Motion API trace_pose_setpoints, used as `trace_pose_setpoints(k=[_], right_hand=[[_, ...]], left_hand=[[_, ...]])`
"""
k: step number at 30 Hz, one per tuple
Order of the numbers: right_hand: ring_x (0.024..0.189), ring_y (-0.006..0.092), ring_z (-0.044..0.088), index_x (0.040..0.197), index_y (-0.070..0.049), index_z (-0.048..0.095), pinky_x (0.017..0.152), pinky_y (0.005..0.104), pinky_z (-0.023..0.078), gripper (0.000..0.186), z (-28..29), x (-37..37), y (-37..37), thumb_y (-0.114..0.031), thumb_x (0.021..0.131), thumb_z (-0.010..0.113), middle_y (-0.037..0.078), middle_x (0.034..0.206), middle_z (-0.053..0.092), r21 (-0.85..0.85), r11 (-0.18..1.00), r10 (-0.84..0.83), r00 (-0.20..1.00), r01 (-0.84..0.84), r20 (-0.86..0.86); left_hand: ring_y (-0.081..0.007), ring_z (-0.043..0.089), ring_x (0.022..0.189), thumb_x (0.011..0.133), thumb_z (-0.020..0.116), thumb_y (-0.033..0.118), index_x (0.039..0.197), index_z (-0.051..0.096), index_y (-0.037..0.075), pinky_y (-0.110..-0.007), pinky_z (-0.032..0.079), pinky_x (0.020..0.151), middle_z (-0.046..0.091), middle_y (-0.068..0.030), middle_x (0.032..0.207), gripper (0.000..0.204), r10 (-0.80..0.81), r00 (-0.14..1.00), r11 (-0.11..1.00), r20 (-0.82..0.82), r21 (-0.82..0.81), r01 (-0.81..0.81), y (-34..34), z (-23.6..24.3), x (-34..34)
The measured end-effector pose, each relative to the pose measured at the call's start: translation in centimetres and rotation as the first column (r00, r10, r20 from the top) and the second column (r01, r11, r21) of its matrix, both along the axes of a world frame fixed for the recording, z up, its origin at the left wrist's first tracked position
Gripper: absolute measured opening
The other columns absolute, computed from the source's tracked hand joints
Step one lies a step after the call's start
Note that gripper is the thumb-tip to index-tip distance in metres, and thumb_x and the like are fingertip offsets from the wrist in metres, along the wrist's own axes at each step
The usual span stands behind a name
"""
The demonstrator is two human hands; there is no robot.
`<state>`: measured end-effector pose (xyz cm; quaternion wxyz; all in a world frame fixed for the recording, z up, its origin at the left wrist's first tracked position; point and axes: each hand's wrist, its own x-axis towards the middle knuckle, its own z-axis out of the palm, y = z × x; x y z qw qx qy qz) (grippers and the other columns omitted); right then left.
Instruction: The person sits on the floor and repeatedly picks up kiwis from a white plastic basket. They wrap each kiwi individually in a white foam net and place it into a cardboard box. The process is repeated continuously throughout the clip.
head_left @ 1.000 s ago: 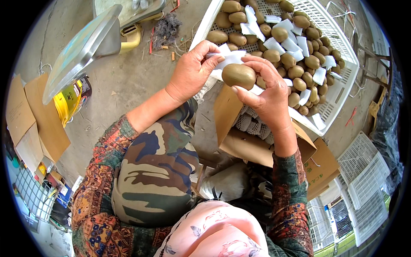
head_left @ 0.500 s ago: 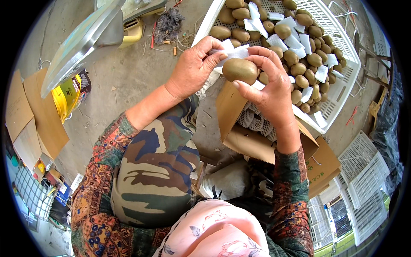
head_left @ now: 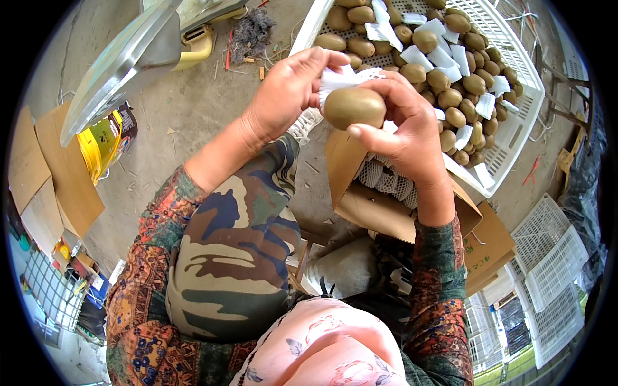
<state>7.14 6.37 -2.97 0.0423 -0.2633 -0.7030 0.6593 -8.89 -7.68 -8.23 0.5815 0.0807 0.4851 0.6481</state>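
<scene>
Held between the thumb and fingers of my right hand (head_left: pixel 412 125) is a large brown kiwifruit (head_left: pixel 354 108). My left hand (head_left: pixel 280 93) grips a white foam net sleeve (head_left: pixel 339 80), its fingertips partly hidden by the mesh. The sleeve is spread at the far side of the fruit, and the right fingertips touch its edge too. Just beyond and to the right, a white plastic crate (head_left: pixel 475 181) holds many loose kiwifruit (head_left: pixel 450 98) with flattened white sleeves (head_left: pixel 442 58) scattered among them. Below my right hand, more net sleeves (head_left: pixel 385 180) fill an open cardboard box (head_left: pixel 373 217).
A metal scale pan (head_left: pixel 122 71) juts in at the upper left. Beneath it stand a yellow and black bucket (head_left: pixel 106 143) and cardboard flaps (head_left: pixel 71 174). Stacked white crates (head_left: pixel 547 276) are at the right. My camouflage-clad knee (head_left: pixel 238 244) is below my left forearm.
The foam sleeve has gone from flat to spread open between my hands. The kiwifruit has shifted slightly left, up against it, and my left fingers have moved further round the sleeve.
</scene>
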Motion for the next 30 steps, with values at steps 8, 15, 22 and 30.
trace_pose_setpoints(k=[8,15,22,30], right_hand=[[0.093,0.0081,0.063,0.114,-0.001,0.062,0.078,0.0242,0.055,0.044,0.1,0.3,-1.2,-0.013,0.079,0.085,0.002,0.108,0.065,-0.295,0.924,-0.267,0.962,0.241,-0.049],[0.102,0.035,0.056,0.113,-0.002,0.052,0.08,0.0405,0.052,0.052,-0.8,-1.0,-2.6,-0.005,0.07,0.082,0.016,0.11,0.051,0.752,0.595,-0.302,0.946,0.284,-0.119],[0.1,0.016,0.064,0.14,0.003,0.037,0.084,0.0302,0.055,0.054,5.4,2.5,-3.8,-0.023,0.1,0.061,0.012,0.124,0.054,-0.395,0.773,-0.514,0.855,0.496,0.069],[0.097,0.0207,0.069,0.128,0.005,0.052,0.085,0.0331,0.055,0.058,2.3,11.5,-6.0,-0.034,0.091,0.072,0.015,0.106,0.07,-0.205,0.973,0.062,0.744,0.103,0.665]], left_hand=[[-0.0113,0.063,0.104,0.106,0.053,0.025,0.122,0.058,0.006,-0.027,0.052,0.093,0.065,-0.0033,0.115,0.025,-0.093,0.967,0.977,0.237,0.207,0.043,0.9,-0.6,0.9],[-0.0203,0.062,0.107,0.095,0.07,0.022,0.135,0.052,0.003,-0.031,0.052,0.092,0.057,-0.0122,0.123,0.047,0.083,0.657,0.986,-0.749,0.158,0.055,1.9,3.0,2.8],[-0.0266,0.052,0.132,0.095,0.07,0.027,0.154,0.032,0.002,-0.038,0.041,0.11,0.05,-0.0154,0.146,0.074,0.107,0.45,0.839,-0.887,0.323,0.437,1.8,3.6,2.1],[-0.0153,0.062,0.11,0.1,0.061,0.01,0.134,0.054,-0.003,-0.029,0.05,0.097,0.064,-0.0095,0.125,0.037,0.046,0.862,0.984,-0.505,0.17,0.047,0.8,3.4,1.4]])
